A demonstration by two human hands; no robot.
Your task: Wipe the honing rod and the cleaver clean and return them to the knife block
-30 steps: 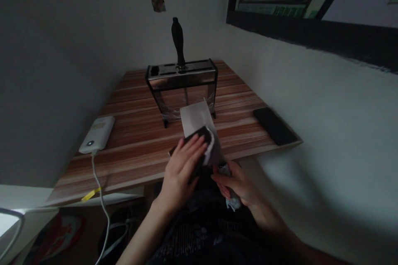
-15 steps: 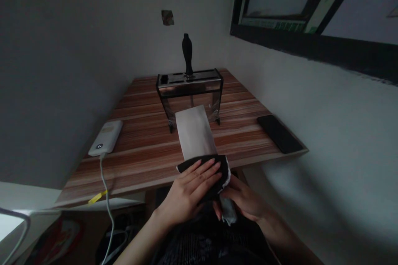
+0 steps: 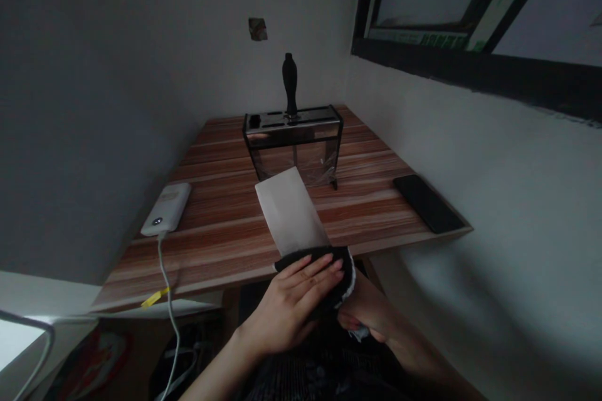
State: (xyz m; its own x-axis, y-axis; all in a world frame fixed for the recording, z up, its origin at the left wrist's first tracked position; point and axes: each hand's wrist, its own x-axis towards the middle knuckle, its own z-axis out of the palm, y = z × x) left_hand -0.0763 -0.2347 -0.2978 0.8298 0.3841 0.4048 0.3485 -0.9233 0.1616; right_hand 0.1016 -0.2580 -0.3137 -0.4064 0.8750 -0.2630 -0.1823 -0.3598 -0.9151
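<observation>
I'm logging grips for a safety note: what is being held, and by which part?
A cleaver-like tool: the right hand grips its mostly hidden handle; the left hand presses a dark cloth onto its broad blade.

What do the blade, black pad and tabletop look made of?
Blade: likely metal, satin; smooth grey sheen.
Black pad: probably fabric, matte; ragged white edge.
Tabletop: wood or wood-look laminate, low-gloss; striped grain leaves it open.

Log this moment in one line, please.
left hand: on black cloth | right hand: gripping wrapped handle | blade: partly under cloth
</observation>
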